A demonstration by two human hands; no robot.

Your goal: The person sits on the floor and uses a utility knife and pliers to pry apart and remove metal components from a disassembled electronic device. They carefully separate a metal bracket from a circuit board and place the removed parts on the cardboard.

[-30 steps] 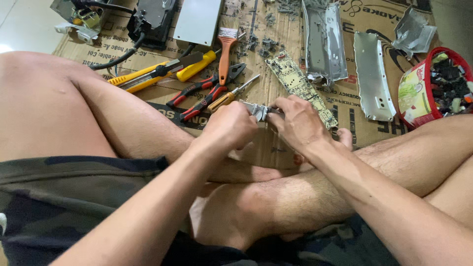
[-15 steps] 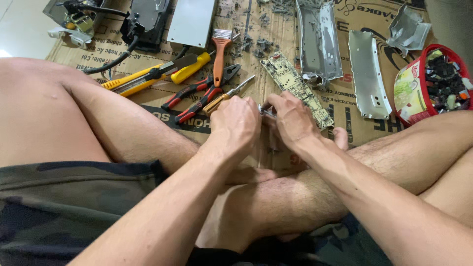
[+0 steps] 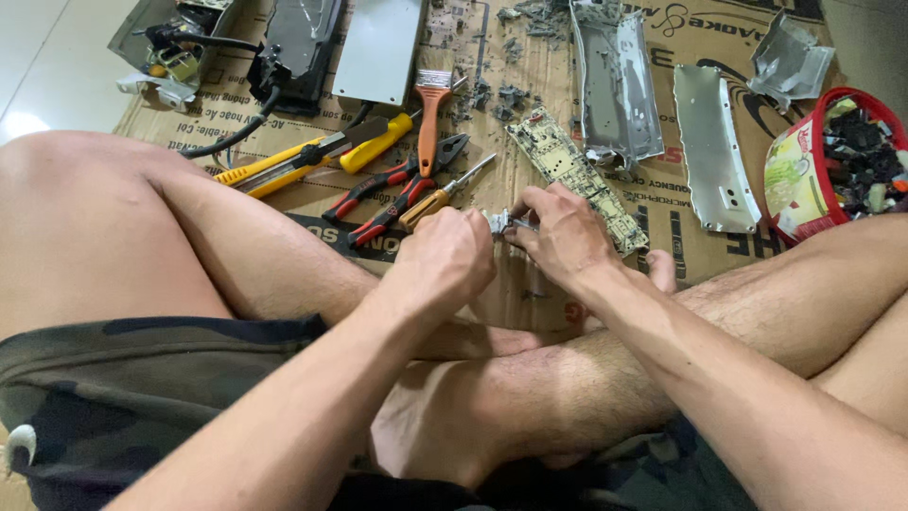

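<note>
Already, much has been taken apart: metal covers (image 3: pixel 715 151) and a board (image 3: pixel 567 170) lie loose. A small metal part (image 3: pixel 501 223) is held by both left hand (image 3: pixel 445 265) and right hand (image 3: pixel 563 237), pinched tight.

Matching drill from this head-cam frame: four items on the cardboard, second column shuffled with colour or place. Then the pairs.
Items:
1. paintbrush
2. pliers
3. circuit board
4. basket

Descriptions:
A. red rim, far right, filled with dark small parts
B. orange handle, pale bristles pointing away from the person
C. long pale strip just beyond the right hand
D. red and black grips, left of the screwdriver

Pairs: 1-B, 2-D, 3-C, 4-A
</note>
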